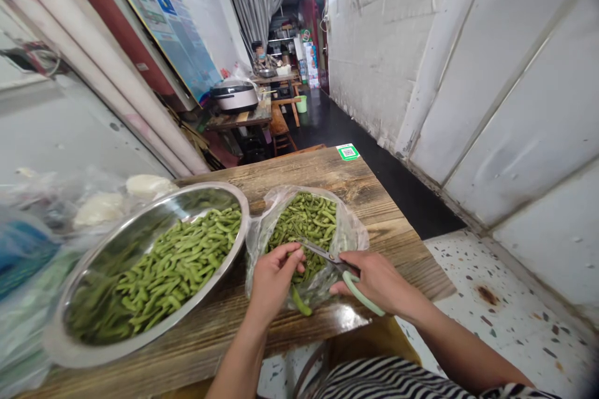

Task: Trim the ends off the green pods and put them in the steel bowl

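Note:
My left hand [274, 274] is closed in a pinch over the near side of a clear plastic bag [353, 234]. A green edamame pod [301, 302] hangs just below its fingers and appears to be held there; the grip is partly hidden. In my right hand [379, 280] is a pair of scissors [362, 294] with pale green handles, its blades pointing left to my left fingertips. Inside the bag is a heap of edamame pods [309, 218], some with stems. A large steel bowl [241, 199] to the left holds many plump green pods [182, 268].
Both containers stand on a wooden table [388, 243] with a green QR-code sticker [347, 152] at its far corner. Plastic bags [100, 209] crowd the left side. Farther back, an electric cooker [234, 96] sits on another table, and a person [262, 56] is beyond it.

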`<action>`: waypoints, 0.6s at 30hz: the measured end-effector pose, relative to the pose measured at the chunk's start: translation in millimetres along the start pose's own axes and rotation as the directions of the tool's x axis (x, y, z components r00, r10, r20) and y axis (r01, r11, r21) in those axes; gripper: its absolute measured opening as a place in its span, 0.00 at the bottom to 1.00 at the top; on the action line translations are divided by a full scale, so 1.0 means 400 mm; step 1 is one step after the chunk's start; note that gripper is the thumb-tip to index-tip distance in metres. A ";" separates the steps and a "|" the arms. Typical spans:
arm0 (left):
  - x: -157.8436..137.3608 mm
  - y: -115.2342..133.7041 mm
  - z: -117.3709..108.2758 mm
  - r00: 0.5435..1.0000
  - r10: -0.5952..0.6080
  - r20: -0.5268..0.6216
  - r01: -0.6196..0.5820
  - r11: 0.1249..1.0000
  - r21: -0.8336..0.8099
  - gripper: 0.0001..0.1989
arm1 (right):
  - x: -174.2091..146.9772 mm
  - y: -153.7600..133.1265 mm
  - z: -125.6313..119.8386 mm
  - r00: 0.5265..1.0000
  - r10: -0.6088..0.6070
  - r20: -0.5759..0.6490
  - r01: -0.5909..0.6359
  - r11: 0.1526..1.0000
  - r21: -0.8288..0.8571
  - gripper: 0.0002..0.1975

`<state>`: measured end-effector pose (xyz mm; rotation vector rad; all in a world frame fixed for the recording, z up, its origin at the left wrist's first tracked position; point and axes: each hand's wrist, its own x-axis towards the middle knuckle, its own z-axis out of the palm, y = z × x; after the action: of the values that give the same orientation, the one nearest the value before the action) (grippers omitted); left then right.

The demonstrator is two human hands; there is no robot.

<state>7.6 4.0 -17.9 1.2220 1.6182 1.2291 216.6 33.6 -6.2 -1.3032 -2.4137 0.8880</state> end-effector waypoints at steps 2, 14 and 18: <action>0.000 -0.001 0.003 1.000 -0.028 0.011 0.028 0.999 -0.040 0.14 | 0.000 -0.001 -0.003 1.000 0.004 0.020 -0.004 1.000 0.006 0.17; 0.012 -0.036 0.008 0.984 -0.095 -0.149 0.054 0.965 -0.255 0.15 | -0.002 0.015 0.001 0.996 0.066 -0.066 -0.063 0.997 0.046 0.20; 0.008 -0.028 0.013 0.983 -0.079 -0.167 0.030 0.959 -0.280 0.14 | -0.005 -0.002 -0.005 1.000 0.007 -0.027 -0.007 1.000 0.017 0.17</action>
<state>9.0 7.3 -30.3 0.9089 1.5287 1.5059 218.2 32.2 -3.9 -1.3104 -2.3777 0.8848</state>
